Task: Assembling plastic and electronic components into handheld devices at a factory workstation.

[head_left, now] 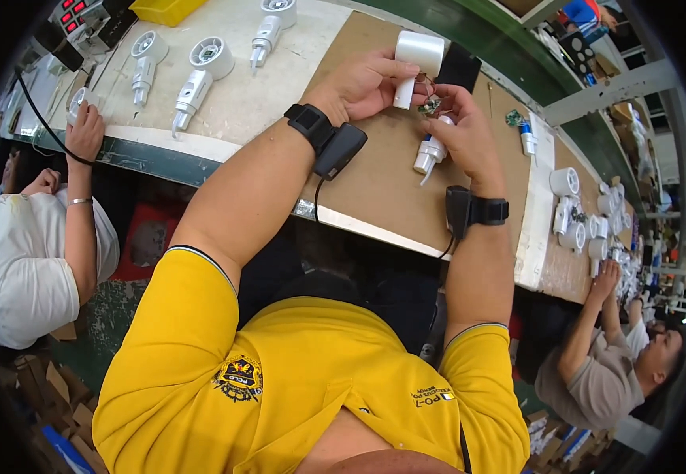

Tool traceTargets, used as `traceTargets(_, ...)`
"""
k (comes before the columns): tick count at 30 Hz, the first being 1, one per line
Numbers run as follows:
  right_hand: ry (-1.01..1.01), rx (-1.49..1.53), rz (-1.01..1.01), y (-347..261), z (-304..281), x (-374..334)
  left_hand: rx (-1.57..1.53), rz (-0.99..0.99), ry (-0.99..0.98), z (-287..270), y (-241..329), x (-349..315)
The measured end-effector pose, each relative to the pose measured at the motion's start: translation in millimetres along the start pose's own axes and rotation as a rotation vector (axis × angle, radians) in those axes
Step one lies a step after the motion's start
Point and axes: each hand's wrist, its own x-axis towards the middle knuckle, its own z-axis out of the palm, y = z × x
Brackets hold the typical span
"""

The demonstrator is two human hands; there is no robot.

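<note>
My left hand [365, 83] is closed on a white plastic housing [420, 52], which has a wide rounded head and a narrow handle. Close beside it, my right hand [463, 133] pinches a white pump-like part [431, 152] with a thin nozzle pointing down toward me. Thin wires and a small green circuit board [431, 105] sit between the two hands, near my fingertips. Whether the wires run into the housing cannot be made out. Both hands are over the brown board [390, 170] on the workbench.
Several assembled white devices [194, 96] lie on the bench at left. A loose part with a circuit board [527, 139] lies to the right, before more white devices [571, 235]. A yellow bin [167, 9] stands at far left. Co-workers [35, 261] sit on both sides.
</note>
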Motion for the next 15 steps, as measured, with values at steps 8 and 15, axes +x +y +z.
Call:
traceTargets(8,0.112,-0.186,-0.444,-1.1,12.9,-3.6,-0.017,0.08,0.034,-4.0,-5.9,9.4)
traceTargets(15,0.083,-0.439,-0.542,-2.8,14.3,1.0,-0.067,0.014,0.052,-11.7,-0.4,6.1)
